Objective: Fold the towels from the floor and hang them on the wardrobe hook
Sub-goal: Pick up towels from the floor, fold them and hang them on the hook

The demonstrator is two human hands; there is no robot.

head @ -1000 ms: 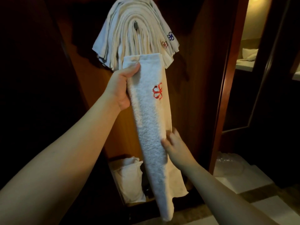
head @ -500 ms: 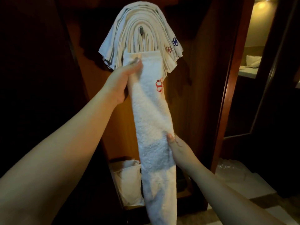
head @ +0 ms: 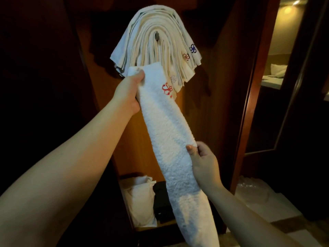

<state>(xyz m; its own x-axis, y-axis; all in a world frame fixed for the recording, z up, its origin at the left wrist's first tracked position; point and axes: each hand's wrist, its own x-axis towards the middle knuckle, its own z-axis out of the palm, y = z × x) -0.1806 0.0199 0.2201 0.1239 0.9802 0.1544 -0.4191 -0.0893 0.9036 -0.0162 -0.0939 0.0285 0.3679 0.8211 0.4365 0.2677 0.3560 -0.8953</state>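
I've got a long white terry towel folded into a narrow strip with a red embroidered emblem [head: 170, 139] stretched out in front of me, running from just under the hook down toward the wardrobe floor. My left hand [head: 129, 94] grips its top end, thumb on the front face and fingers curled behind, holding that end high so it sits just below the thick fan of cream and white folded towels [head: 154, 43] already draped over the small metal wardrobe hook [head: 156, 35]. My right hand [head: 203, 163] pinches the strip's right edge about halfway down, thumb on the pile; I judge that grip is there to keep the fold from falling open and to steady the hanging length. The tail dangles loose below it. The hook is crowded, only its tip peeking out beneath the arch of towels, so I reckon this one has to go up and over the whole stack. Down in the wardrobe's base sit a white cloth bag [head: 140, 202] and a dark box [head: 162, 202].
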